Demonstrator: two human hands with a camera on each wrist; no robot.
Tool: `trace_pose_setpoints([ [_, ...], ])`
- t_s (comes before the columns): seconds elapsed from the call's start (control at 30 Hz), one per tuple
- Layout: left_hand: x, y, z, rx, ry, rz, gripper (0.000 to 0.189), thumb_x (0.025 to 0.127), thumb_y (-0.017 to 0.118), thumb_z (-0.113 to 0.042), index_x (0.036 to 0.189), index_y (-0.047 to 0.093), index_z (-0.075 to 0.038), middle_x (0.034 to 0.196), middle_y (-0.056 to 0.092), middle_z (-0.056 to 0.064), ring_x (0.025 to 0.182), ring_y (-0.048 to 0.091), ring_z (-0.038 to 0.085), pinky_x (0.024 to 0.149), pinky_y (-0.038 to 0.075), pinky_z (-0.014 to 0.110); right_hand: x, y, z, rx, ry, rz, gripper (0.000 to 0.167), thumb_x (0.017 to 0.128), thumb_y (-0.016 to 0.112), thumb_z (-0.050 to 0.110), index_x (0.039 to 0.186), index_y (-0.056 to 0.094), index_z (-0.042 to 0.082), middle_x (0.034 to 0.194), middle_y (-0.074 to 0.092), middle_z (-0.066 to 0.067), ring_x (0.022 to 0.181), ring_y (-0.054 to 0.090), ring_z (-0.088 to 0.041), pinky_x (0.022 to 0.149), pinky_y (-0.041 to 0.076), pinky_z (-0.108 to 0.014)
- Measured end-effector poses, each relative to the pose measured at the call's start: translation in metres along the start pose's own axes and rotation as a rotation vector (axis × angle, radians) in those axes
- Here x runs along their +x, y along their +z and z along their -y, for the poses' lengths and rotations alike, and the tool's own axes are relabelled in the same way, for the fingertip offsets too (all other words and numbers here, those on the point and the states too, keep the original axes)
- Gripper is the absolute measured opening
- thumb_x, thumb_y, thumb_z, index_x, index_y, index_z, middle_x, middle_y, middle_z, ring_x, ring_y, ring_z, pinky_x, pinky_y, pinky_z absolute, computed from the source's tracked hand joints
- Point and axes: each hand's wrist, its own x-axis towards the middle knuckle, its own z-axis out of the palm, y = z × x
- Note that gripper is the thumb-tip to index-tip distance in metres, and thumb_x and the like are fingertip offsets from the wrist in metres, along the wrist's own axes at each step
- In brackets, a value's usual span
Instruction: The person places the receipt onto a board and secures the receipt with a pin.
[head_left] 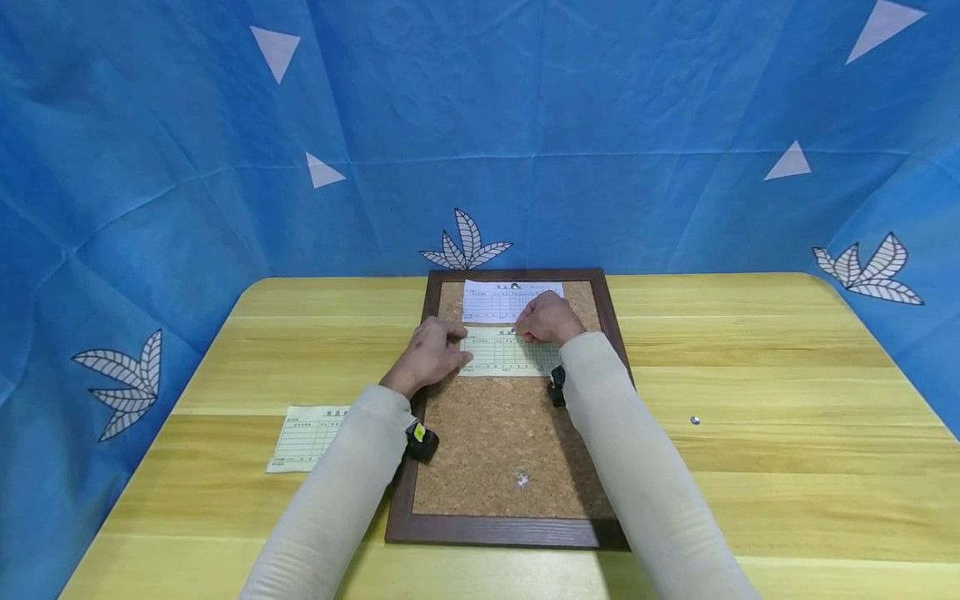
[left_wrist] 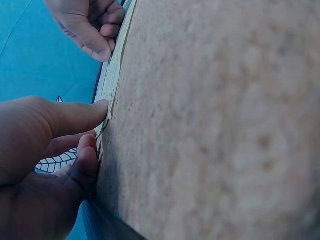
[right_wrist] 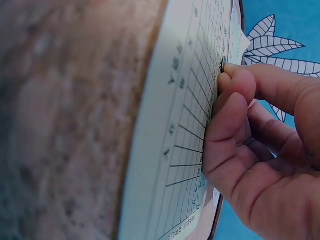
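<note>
with the right hand (head_left: 551, 319), pinches a small tack (right_wrist: 223, 61) between fingertips at the upper edge of a pale green slip (head_left: 498, 360). with the left hand (head_left: 430, 354), fingers apart, touches that slip's left edge on the framed corkboard (head_left: 480, 442). has it just below a whitish slip (head_left: 486, 305), near the board's top; has a second green slip (head_left: 303, 442) on the table (head_left: 780, 500) at left, a loose silvery tack (head_left: 695, 420) at right.
</note>
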Motion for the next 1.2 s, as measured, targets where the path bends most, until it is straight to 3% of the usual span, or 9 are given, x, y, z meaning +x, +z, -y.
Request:
trace_pose_setpoints([
  [0.4, 0.0, 0.0004, -0.0008, -0.013, -0.016, -0.002, 0.043, 0.095, 0.07, -0.014, 0.134, 0.061, -0.002, 0.126, 0.05, 0.013, 0.097, 0.052, 0.023, 0.08, 0.048, 0.036, 0.0, -0.0012, 0.001, -0.003, -0.01, 0.009, 0.012, 0.086, 0.061, -0.002, 0.081, 0.071, 0.001, 0.063, 0.06, -0.002, 0.06, 0.052, -0.015, 0.058, 0.045, -0.027],
  [1.2, 0.0015, -0.0013, -0.0026, 0.002, -0.022, 0.002, 0.043, 0.094, 0.071, -0.014, 0.134, 0.061, -0.002, 0.123, 0.05, 0.013, 0.095, 0.051, 0.023, 0.078, 0.047, 0.035, -0.0028, -0.0038, 0.0056, -0.077, -0.019, 0.035, 0.018, 0.092, 0.062, 0.004, 0.075, 0.069, 0.003, 0.06, 0.057, -0.002, 0.058, 0.05, -0.016, 0.063, 0.044, -0.03],
])
